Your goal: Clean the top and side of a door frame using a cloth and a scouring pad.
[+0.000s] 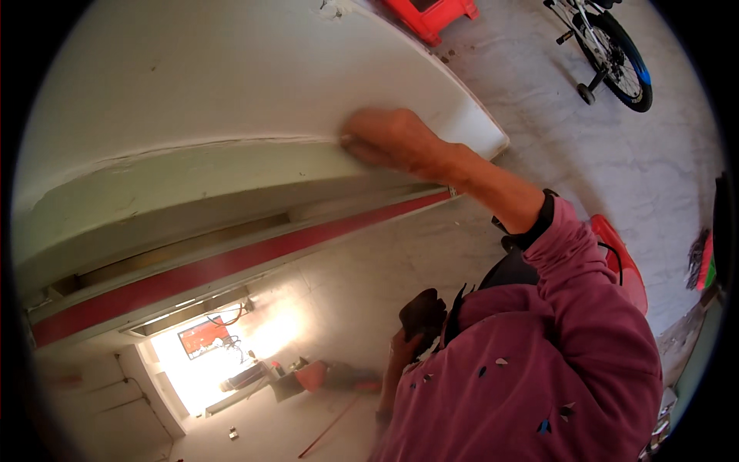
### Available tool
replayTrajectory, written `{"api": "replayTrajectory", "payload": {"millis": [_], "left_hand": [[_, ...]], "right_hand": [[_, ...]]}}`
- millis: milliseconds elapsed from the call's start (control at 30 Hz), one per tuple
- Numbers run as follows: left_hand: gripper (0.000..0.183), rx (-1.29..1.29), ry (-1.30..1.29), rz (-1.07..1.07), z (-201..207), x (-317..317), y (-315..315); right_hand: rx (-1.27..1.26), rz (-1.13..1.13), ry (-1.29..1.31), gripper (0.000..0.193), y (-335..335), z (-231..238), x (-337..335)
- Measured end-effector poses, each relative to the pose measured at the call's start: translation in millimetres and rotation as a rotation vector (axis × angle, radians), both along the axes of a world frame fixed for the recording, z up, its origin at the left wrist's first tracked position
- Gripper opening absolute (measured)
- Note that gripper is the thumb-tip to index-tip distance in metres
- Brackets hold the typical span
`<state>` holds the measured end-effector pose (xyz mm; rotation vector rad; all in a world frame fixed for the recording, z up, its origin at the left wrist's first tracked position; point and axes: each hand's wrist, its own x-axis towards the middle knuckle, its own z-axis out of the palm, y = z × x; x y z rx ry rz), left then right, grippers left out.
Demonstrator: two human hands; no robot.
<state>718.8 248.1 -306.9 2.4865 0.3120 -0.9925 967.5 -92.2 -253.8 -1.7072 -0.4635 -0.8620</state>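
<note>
My right hand (391, 141) reaches up and left, blurred, with its fingers curled against the seam where a broad white surface (231, 77) meets a pale green band (177, 175). A rough crack runs along that seam. Whatever is between the fingers, if anything, is too blurred to make out. Low in front of my body, my left hand (402, 350) is partly hidden by the pink sleeve and closed round a dark, lumpy thing (423, 312) whose kind I cannot tell.
A red strip (246, 258) runs below the green band. Red plastic furniture (435, 19) and a bicycle with a training wheel (608, 58) stand on the marbled floor. A red chair-like thing (623, 262) is behind my right arm. A bright window (204, 346) glows lower left.
</note>
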Motion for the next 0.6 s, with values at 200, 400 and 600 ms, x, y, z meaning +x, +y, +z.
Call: {"api": "replayTrajectory", "payload": {"millis": [200, 400, 600], "left_hand": [[0.036, -0.026, -0.06, 0.043, 0.6, -0.6, -1.8], [0.039, 0.092, -0.005, 0.036, 2.7, -4.2, -4.1], [0.039, 0.077, -0.019, 0.013, -0.7, -6.9, -0.9]], "right_hand": [[0.303, 0.014, 0.144, 0.013, 9.0, -7.9, -13.1], [0.146, 0.027, -0.011, 0.015, -1.2, 4.5, -5.3], [0.034, -0.053, 0.025, 0.015, 7.0, 1.6, -2.3]]}}
